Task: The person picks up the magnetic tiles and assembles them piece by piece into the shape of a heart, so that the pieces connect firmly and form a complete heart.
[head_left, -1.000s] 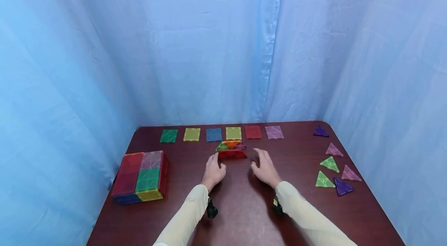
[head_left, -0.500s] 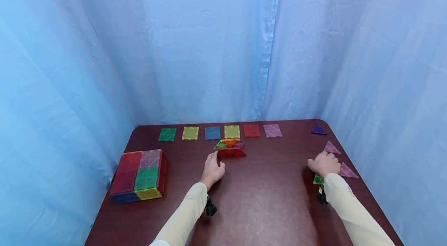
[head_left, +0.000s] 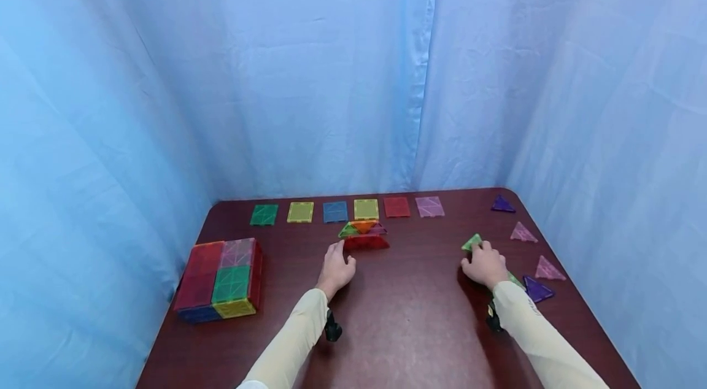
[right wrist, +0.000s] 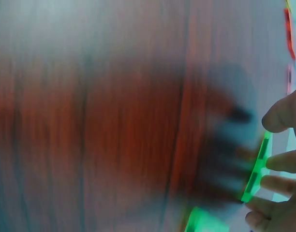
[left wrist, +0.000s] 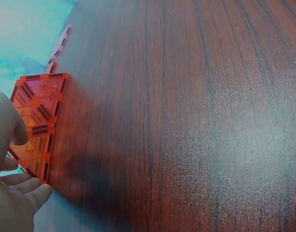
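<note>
My right hand (head_left: pixel 487 265) pinches a light green triangular magnetic tile (head_left: pixel 472 242) over the right half of the table. In the right wrist view the thumb and fingertips meet the green tile's edge (right wrist: pixel 258 166). My left hand (head_left: pixel 337 269) rests with loosely bent fingers at the left end of a standing red trapezoid of tiles (head_left: pixel 366 242). The left wrist view shows fingertips right at a lower corner of this red tile wall (left wrist: pixel 40 113). Behind it stands a similar row with a green, an orange (head_left: pixel 364 226) and a purple triangle.
Several square tiles, among them a red one (head_left: pixel 397 207), lie in a row along the back. A block of coloured square tiles (head_left: pixel 204 275) sits at left. At right lie purple triangles (head_left: pixel 537 289), pink triangles (head_left: pixel 550 268) and another green triangle (head_left: pixel 515 280), partly under the sleeve.
My right hand went from beside the red trapezoid to the triangles at right, took a green one and has drawn back leftward with it. The left hand stays in place.
</note>
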A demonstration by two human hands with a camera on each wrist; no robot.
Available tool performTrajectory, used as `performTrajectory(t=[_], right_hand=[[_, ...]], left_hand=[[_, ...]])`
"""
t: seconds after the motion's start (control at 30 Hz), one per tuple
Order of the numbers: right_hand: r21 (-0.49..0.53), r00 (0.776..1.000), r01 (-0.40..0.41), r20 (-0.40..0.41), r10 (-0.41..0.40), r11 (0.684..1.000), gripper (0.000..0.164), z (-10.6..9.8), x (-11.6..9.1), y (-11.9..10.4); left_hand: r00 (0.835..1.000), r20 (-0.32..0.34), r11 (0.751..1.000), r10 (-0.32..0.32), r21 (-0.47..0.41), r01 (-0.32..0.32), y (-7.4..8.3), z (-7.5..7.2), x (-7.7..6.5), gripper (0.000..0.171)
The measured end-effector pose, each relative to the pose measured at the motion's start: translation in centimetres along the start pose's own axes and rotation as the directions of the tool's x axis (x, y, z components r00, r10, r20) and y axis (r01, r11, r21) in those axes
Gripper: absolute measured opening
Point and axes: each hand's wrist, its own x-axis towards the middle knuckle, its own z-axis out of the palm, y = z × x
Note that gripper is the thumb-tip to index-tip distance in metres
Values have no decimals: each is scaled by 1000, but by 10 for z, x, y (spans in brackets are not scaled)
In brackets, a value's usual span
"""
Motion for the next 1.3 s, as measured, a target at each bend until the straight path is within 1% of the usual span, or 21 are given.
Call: performTrajectory(t=[0.1, 0.17, 0.27, 0.37, 0.43, 0.5, 0.6, 0.63, 0.7, 0.8, 0.87, 0.93, 1.07, 1.17, 1.23, 1.27, 1.3], right_hand=[[-12, 997, 76, -14, -76, 997, 60, 7, -2, -15], [-12, 990, 136, -33, -137, 991, 57, 11, -4, -26], [-31, 970, 237, -48, -238, 971, 51, 15, -9, -47], [-42, 944, 322, -56, -324, 946, 48, 20, -16, -74], [-56, 916, 392, -66, -395, 918, 47, 27, -23, -92], [-61, 879, 465, -84, -469, 883, 46, 35, -30, -110], [-51, 812, 575, -91, -577, 817, 45, 47, -41, -139], [-43, 794, 600, -86, -601, 799, 44, 50, -44, -149], [-32, 764, 641, -71, -641, 767, 44, 56, -48, -168], [-29, 739, 671, -50, -672, 741, 44, 64, -50, -190], [-18, 733, 678, -49, -678, 735, 43, 68, -50, -200], [0, 734, 678, -50, -677, 735, 44, 72, -49, -205], [25, 740, 673, -24, -673, 739, 46, 75, -50, -203], [37, 744, 668, 3, -668, 744, 49, 75, -49, -196], [51, 758, 652, -6, -653, 756, 50, 75, -45, -187], [59, 769, 639, -19, -639, 767, 50, 74, -42, -182], [71, 787, 617, -29, -616, 784, 51, 71, -38, -175]], left_hand=[[1000, 6, 1000, -6, 2, 6, 0, 1, -1, 57], [1000, -15, 1000, -4, -8, 4, 1, 1, -3, 58], [998, -62, 1000, -3, -10, 3, 2, -2, -8, 57], [994, -110, 1000, 15, 5, -14, 3, -4, -18, 50], [991, -125, 999, 40, 31, -36, 3, -4, -26, 43], [989, -126, 996, 83, 54, -77, 3, -4, -33, 36], [983, -87, 982, 162, 109, -152, 2, -4, -43, 27], [979, -69, 975, 192, 127, -182, 2, -3, -46, 25], [970, -22, 958, 240, 166, -233, 1, -1, -50, 23], [955, 50, 932, 294, 208, -297, 0, 4, -53, 23], [945, 85, 919, 315, 223, -326, -2, 7, -54, 25], [937, 93, 907, 336, 237, -349, -4, 10, -55, 27], [927, 81, 884, 367, 280, -375, -8, 14, -56, 30], [918, 96, 863, 386, 316, -395, -9, 13, -57, 27], [905, 118, 839, 408, 342, -423, -10, 12, -57, 22], [898, 132, 826, 419, 356, -438, -10, 11, -57, 19], [892, 140, 815, 429, 366, -449, -10, 10, -56, 17]])
